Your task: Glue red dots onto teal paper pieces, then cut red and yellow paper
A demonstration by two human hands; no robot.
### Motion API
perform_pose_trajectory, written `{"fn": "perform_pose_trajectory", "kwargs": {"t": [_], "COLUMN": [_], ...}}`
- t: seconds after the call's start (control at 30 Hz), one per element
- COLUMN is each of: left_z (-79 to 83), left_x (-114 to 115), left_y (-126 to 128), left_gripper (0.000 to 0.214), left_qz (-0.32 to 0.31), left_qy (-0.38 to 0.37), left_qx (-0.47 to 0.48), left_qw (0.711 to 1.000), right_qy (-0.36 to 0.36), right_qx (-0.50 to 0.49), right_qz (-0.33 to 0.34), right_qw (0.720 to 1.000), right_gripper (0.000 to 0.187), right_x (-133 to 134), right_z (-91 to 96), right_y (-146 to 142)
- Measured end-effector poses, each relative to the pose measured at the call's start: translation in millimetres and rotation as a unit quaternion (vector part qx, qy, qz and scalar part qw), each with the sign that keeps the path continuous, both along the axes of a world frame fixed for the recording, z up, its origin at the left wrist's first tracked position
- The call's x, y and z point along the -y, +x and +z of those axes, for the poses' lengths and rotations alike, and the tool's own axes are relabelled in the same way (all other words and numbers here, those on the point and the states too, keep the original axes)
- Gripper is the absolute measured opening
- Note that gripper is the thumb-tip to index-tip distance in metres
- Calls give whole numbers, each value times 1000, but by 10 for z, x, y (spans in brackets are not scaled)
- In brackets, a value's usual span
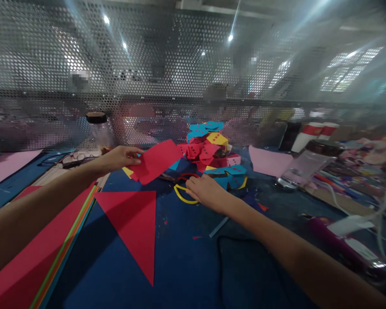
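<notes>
Lying near left is a red triangle (137, 221). Beyond, your right hand (207, 192) curls its fingers at a yellow loop (179, 195), grip unclear; your left hand (120, 159) pinches a red sheet (157, 163) left of the pile (207, 150). Pickup seems in hand, calling for a firm grip.

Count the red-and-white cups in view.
2, together toward the right: the left cup, and the right cup just beside it, partly hidden. The clutter could conceal more.

Held sheet (157, 162): matt paper. Triangle (138, 223): smooth, matt paper. Yellow loop (180, 197): smooth plastic. Screen (180, 56): perforated metal.
</notes>
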State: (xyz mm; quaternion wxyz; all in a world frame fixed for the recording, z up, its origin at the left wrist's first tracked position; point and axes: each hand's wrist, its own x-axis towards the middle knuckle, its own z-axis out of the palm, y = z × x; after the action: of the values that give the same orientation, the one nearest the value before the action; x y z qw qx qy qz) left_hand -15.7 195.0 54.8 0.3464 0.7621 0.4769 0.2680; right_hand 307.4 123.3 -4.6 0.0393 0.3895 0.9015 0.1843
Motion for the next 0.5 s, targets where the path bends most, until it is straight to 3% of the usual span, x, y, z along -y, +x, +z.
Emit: {"fn": "perform_pose_trajectory", "kwargs": {"t": [0.1, 0.2, 0.5], "left_z": [-88, -111, -190], "left_x": [-364, -588, -870], "left_y": [66, 155, 231], "left_gripper": [36, 35, 40], "left_qz": [-14, -18, 50], "left_qy": [23, 53, 191], "left_qx": [-68, -137, -320], "left_qw": [997, 989, 927], "right_qy": [-1, -2, -1], "right_qx": [-5, -10, -18], "right_qz": [-5, -10, -20], "right_qw": [1000, 1000, 1000], "right_gripper": [15, 15, 14], "right_x": [19, 32, 54], "right_z": [-9, -14, -22], "right_y": [1, -4, -13]}}
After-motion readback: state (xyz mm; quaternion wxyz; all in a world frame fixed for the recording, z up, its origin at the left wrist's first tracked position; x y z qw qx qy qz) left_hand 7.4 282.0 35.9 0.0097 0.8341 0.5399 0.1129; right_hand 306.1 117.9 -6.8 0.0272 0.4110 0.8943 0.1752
